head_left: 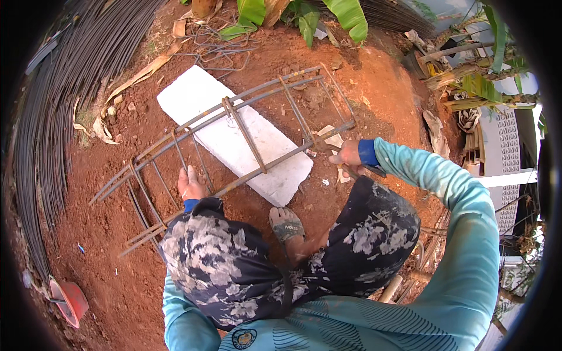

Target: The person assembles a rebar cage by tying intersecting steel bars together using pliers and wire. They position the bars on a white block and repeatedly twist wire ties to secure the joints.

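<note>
Rusty steel cage (248,140) lies by our left hand (191,185), grip unclear, while our right hand (349,157) clasps a half-hidden tool (376,171).

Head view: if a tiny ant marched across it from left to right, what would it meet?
Big bundle of dark rods → left hand → foot in a sandal → right hand → dry brown leaf → grey panel with rows of small marks.
</note>
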Available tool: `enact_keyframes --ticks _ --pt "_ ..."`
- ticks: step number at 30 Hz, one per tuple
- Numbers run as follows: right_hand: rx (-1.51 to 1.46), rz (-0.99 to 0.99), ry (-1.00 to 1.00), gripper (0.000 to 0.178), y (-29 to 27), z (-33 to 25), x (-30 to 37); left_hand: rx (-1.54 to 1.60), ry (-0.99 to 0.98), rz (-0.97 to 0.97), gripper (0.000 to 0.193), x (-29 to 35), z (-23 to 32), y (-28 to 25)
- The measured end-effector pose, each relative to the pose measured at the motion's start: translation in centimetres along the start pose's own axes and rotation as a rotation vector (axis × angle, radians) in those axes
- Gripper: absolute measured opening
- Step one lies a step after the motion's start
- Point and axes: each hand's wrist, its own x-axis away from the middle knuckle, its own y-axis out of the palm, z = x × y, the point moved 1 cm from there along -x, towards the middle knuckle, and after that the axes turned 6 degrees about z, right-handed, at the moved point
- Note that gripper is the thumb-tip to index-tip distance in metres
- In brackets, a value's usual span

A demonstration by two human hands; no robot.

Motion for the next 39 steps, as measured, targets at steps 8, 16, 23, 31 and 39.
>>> enact_keyframes --ticks 8,16,23,31,39 --pt "-0.114 0.858 -0.019 0.051 13.7 3.8 -2.4 -0.204 0.164 -0.023 0.019 -0.5 -0.6 0.4" --pt "-0.181 0.828 -0.045 0.052 12.5 3.4 -3.4 -0.977 0.399 0.187 0.048 0.5 1.1 1.4" --pt "-0.845 0.485 0.082 0.029 13.1 5.5 -0.9 -0.991 0.412 0.240 0.048 2.6 2.8 1.9" --pt "-0.509 -0.057 0.049 0.051 3.3 6.3 -0.3 -1.417 0.873 0.356 0.049 3.7 7.3 4.3" --pt "-0.777 0.183 0.135 0.045 9.5 2.8 1.2 -1.127 1.355 -1.087 0.046 4.4 13.2 18.7"
